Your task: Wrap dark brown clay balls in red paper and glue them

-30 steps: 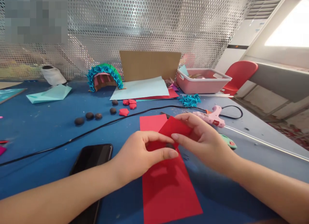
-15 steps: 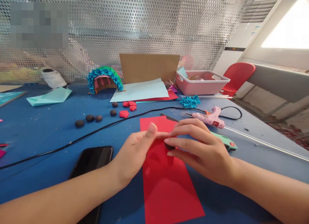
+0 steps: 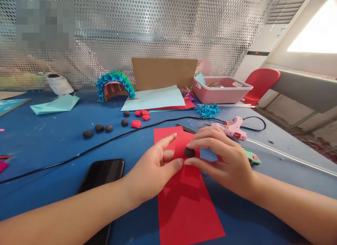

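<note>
My right hand [image 3: 221, 157] pinches a small black ball [image 3: 190, 152] between thumb and fingers. My left hand [image 3: 155, 164] is beside it with thumb and fingers apart, the thumb tip close to the right thumb, and nothing visible in its grasp. Both hands are over a long sheet of red paper [image 3: 188, 213] on the blue table. A smaller red piece [image 3: 193, 176] appears to lie on the sheet beneath the hands. Behind my right hand, a dark blade [image 3: 186, 129] and a green handle [image 3: 252, 156] stick out.
Black balls [image 3: 99, 128] and folded red pieces [image 3: 136, 124] lie beyond a black cable [image 3: 105, 141]. A phone [image 3: 101, 173] is at left, a pink glue gun [image 3: 234, 128] at right. Farther back are a pink basket [image 3: 223, 94], cardboard [image 3: 164, 72] and a blue-fringed arch [image 3: 116, 84].
My left hand has opened and its thumb has come down towards the right thumb. The black ball is now raised slightly and more visible in my right fingertips.
</note>
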Tool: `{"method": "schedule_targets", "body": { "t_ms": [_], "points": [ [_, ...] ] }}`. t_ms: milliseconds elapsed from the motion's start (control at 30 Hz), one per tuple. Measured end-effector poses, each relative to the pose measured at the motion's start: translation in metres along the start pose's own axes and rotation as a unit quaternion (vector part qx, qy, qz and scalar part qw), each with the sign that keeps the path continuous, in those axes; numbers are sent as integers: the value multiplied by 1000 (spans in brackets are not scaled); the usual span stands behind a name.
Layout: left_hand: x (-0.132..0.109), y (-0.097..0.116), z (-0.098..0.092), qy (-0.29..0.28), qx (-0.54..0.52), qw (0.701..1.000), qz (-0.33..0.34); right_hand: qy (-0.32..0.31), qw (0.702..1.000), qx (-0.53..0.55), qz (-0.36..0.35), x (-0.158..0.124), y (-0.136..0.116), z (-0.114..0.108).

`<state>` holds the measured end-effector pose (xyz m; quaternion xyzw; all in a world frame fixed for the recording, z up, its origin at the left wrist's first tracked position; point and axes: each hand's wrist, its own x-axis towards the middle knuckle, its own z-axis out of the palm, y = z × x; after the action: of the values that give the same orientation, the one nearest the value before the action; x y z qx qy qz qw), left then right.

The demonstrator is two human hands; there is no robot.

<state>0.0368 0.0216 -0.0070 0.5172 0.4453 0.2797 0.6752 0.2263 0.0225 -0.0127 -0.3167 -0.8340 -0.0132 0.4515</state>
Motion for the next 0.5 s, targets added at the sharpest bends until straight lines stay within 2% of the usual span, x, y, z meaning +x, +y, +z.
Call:
{"method": "schedule_targets", "body": {
  "t_ms": [133,300,400,500],
  "points": [
    [2,-1,-2,-1,-35,999,-19,-3,1000,16,12,-1,0,2],
    [3,-3,-5,-94,-131,987,9,-17,1000,-2,-3,-2,4,3],
    [3,-2,-6,-82,-193,978,-13,-17,999,-25,-32,-3,5,3],
    [4,-2,-6,-65,-167,984,-18,-14,997,-66,-43,-5,2,1]
  ]
}}
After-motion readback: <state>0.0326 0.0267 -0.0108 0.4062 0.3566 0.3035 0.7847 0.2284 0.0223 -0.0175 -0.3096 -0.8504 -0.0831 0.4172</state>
